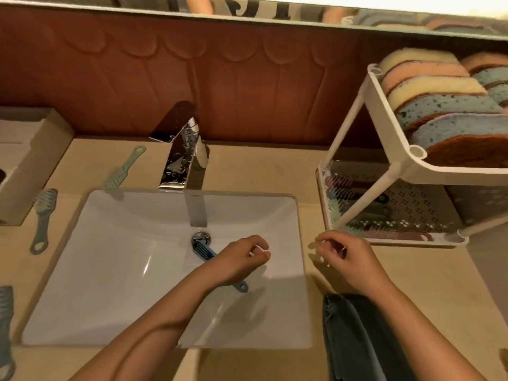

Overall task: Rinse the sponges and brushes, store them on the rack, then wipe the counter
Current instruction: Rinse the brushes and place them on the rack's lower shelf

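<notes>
Beige counter (261, 171) surrounds a white sink (110, 270), where a blue brush (204, 250) lies, bristles by the drain (201, 237), handle toward 5 o'clock. Over it the left hand (242, 259) hovers, fingers loosely curled, empty; the right hand (343, 259), at 3 o'clock, is likewise empty. Best to grip the handle firmly (likely slick), rinse under the faucet (184, 160) at 12, then carry it to the rack (393, 171) at 2.

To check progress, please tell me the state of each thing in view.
faucet: water seems running
blue brush: lying in sink
left hand: loosely curled, empty
right hand: loosely curled, empty
sponges: on edge in rack top
green brush: lying on counter
cloth: lying on counter
</notes>
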The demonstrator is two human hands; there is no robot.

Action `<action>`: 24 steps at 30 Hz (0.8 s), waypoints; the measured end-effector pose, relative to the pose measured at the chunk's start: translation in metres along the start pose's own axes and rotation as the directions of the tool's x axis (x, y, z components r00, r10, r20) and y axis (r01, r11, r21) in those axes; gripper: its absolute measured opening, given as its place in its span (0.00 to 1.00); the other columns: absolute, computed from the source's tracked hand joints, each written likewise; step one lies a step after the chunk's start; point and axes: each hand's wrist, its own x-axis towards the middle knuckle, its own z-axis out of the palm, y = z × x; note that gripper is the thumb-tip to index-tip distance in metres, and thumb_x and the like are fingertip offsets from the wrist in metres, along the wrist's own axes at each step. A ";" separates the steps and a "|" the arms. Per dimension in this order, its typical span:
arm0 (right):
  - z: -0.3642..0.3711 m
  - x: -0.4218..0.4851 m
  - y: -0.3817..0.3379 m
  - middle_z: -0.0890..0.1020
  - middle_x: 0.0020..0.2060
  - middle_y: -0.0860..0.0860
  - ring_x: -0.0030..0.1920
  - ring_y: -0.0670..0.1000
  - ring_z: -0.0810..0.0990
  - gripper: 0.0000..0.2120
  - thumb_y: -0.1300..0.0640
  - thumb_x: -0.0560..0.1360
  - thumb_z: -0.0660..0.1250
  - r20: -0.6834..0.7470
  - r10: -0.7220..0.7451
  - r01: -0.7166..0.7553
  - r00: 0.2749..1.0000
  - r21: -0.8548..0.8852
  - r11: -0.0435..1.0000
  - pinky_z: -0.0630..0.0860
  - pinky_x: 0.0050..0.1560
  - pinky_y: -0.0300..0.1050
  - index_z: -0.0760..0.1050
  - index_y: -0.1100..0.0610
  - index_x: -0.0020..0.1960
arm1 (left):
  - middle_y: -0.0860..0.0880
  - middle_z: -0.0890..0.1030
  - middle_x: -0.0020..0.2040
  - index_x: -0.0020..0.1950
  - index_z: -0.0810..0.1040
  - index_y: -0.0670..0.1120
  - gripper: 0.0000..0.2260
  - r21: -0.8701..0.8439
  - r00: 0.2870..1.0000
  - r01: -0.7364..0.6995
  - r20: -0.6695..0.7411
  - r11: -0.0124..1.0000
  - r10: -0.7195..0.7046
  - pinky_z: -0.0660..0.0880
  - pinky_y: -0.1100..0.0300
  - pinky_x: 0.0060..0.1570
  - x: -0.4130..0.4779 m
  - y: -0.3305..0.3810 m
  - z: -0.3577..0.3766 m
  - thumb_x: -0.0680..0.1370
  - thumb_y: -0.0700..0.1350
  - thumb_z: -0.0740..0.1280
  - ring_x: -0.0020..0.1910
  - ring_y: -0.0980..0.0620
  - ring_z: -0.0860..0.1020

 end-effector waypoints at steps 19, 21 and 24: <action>0.220 0.099 -0.187 0.76 0.58 0.49 0.50 0.49 0.76 0.15 0.53 0.76 0.64 0.371 -0.319 0.410 0.872 -0.198 0.890 0.75 0.51 0.47 0.73 0.51 0.63 | 0.40 0.67 0.69 0.70 0.65 0.41 0.23 0.145 0.675 0.445 -0.702 0.884 -0.225 0.65 0.51 0.63 -0.119 -0.181 -0.174 0.79 0.49 0.61 0.67 0.40 0.65; 0.239 0.114 -0.204 0.73 0.63 0.50 0.58 0.51 0.74 0.18 0.54 0.76 0.63 0.385 -0.347 0.457 0.855 -0.244 0.856 0.73 0.53 0.48 0.70 0.53 0.65 | 0.38 0.68 0.66 0.69 0.65 0.38 0.23 0.099 0.611 0.502 -0.744 0.859 -0.271 0.65 0.49 0.61 -0.121 -0.196 -0.191 0.78 0.49 0.62 0.65 0.38 0.65; 0.260 0.136 -0.227 0.69 0.67 0.52 0.65 0.55 0.69 0.22 0.58 0.75 0.64 0.382 -0.379 0.503 0.843 -0.306 0.808 0.71 0.59 0.50 0.66 0.55 0.68 | 0.36 0.70 0.63 0.66 0.66 0.36 0.23 0.029 0.534 0.534 -0.786 0.845 -0.310 0.67 0.47 0.59 -0.119 -0.214 -0.214 0.78 0.49 0.63 0.63 0.36 0.66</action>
